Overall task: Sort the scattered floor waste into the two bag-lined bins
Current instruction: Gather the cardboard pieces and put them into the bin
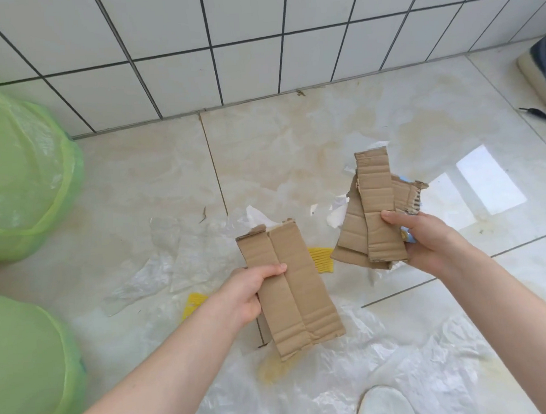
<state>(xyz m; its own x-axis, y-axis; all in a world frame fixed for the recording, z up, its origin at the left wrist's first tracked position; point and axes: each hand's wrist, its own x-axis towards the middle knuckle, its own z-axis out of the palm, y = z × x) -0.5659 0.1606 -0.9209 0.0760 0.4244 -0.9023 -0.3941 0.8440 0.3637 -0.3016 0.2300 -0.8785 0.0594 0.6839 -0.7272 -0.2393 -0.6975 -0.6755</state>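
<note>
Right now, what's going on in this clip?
A person is gathering cardboard off a tiled floor. The left hand grips a folded cardboard piece; the right hand holds a stack of cardboard strips with something blue tucked behind. Two green bag-lined bins stand at the left, and nothing is going into them yet. Clear plastic sheets and yellow foam netting lie on the floor.

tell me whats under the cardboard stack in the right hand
A light blue item peeks out beneath the cardboard stack, against the right hand. Most of it is covered, so what it is cannot be told.
</note>
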